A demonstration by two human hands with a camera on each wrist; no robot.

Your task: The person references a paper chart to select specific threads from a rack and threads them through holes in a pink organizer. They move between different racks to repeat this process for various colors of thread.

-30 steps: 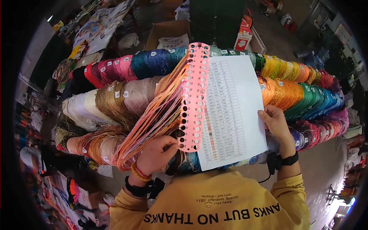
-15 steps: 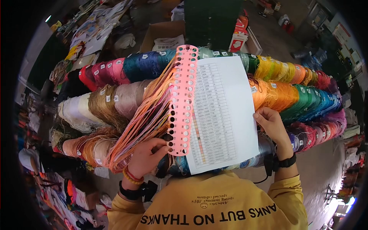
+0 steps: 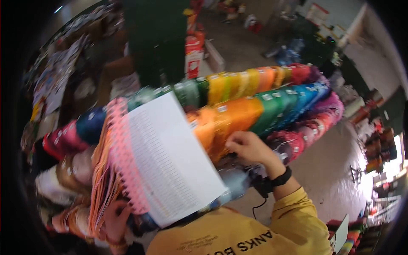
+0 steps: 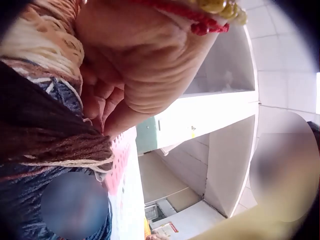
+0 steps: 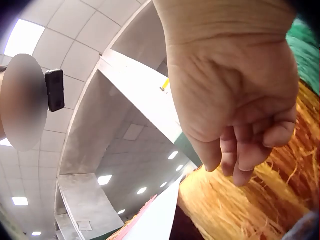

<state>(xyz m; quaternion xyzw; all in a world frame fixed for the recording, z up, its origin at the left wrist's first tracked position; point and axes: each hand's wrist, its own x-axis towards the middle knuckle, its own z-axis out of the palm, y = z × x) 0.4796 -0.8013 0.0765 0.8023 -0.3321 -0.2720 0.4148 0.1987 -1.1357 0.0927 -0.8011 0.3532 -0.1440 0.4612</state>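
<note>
My left hand (image 3: pixel 115 222) pinches the lower end of a pink perforated thread card (image 3: pixel 124 163). Orange, pink and purple strands (image 3: pixel 104 170) hang from the card's left side. A printed sheet of paper (image 3: pixel 176 153) with a table of numbers lies along its right side. In the left wrist view, the fingertips meet near the card's edge (image 4: pixel 119 157), beside dark brown thread. My right hand (image 3: pixel 250 148) is off the sheet, its fingers loosely bent and holding nothing. The right wrist view has it close over orange thread (image 5: pixel 215 200).
Rows of labelled thread hanks run across in front of me: yellow (image 3: pixel 229 85), green (image 3: pixel 276 104), blue (image 3: pixel 312 91) and red (image 3: pixel 306 136). Behind them are a cardboard box (image 3: pixel 112 78) and a dark green pillar (image 3: pixel 155 42). Floor (image 3: pixel 323 170) shows at right.
My right hand has let go of the sheet's right edge and moved away from it, toward the orange hanks. The head view has swung right, so card and sheet appear further left and tilted.
</note>
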